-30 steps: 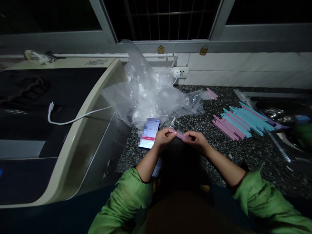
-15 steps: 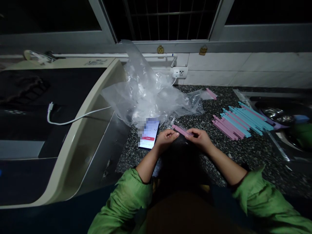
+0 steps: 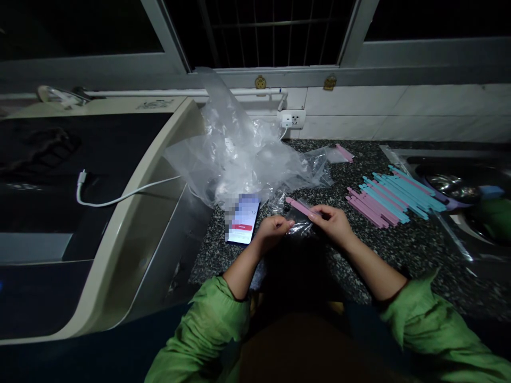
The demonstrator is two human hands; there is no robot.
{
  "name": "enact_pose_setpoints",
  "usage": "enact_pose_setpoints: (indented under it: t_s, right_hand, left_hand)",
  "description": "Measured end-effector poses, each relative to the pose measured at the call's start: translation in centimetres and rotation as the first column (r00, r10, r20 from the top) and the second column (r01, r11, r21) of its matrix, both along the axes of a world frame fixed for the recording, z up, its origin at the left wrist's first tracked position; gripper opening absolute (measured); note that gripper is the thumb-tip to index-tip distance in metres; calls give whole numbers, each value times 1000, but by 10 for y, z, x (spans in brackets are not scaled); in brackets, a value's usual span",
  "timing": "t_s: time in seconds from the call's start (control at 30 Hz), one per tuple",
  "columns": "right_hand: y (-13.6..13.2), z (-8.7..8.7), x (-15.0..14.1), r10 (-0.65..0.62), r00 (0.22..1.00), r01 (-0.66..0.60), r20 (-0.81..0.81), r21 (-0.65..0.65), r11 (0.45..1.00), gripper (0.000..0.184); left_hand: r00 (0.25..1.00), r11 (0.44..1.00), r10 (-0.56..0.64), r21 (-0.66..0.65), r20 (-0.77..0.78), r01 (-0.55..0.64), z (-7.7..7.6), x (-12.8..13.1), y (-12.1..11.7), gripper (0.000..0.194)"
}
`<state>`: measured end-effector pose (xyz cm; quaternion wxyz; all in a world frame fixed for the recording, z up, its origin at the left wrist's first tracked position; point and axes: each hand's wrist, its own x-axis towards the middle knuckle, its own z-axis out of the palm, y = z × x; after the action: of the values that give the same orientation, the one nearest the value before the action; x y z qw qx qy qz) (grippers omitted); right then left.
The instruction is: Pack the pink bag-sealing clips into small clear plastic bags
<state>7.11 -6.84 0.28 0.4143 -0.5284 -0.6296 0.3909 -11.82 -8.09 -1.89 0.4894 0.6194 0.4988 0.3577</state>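
My right hand (image 3: pixel 332 222) is closed in a pinch on a flat pink stick (image 3: pixel 298 206) with a notched, rounded end. The stick points up and to the left, and its lower end is hidden by my fingers. Below it hangs a small clear plastic bag (image 3: pixel 302 227), crinkled and shiny. My left hand (image 3: pixel 272 230) pinches the bag's left edge between thumb and forefinger. Whether the stick is inside the bag or lies against it, I cannot tell. Right of my hands, several pink sticks (image 3: pixel 369 209) and blue sticks (image 3: pixel 407 192) lie side by side on the dark speckled counter (image 3: pixel 343 266).
A heap of clear plastic bags (image 3: pixel 247 154) stands behind my hands. A lit phone (image 3: pixel 244 219) lies beside my left hand. Farther back is another pink stick (image 3: pixel 344 153). A washing machine (image 3: pixel 120 223) borders the left, a sink (image 3: pixel 415 157) the right.
The pink stick's tip has risen slightly, and the clear bag now shows spread between my hands. My right hand has shifted a little up and right.
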Motion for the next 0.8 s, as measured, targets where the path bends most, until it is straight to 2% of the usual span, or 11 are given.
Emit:
enact_pose_setpoints:
  t_s: [0.13,0.2,0.3,0.43,0.6,0.7,0.8]
  right_hand:
    - [2,0,1,9,1000,-9,-6,7,1000,30]
    - [2,0,1,31,1000,-31,1,1,1000,29]
    - [1,-1,0,97,994,-96,44,-4,995,27]
    - [-2,-1,-5,170,984,-169,59,-19,985,28]
    - [-3,-4,-11,153,988,-157,-37,-147,977,33]
    - [-3,-9,-12,183,980,-195,-75,-224,955,35]
    - [-3,-15,-13,239,969,-247,-64,-224,943,30]
  left_hand:
    - [999,998,-44,-50,12,45,2,1,-2,42]
    - [999,999,-21,-42,44,23,3,1,-2,39]
    - [985,998,62,-44,162,-56,5,2,-1,30]
    - [949,985,168,-85,265,-150,6,3,-2,29]
    - [913,957,289,-85,289,-276,12,2,-2,26]
    - [877,923,382,-77,293,-376,17,0,0,25]
    - [856,906,418,-80,303,-415,19,-1,1,25]
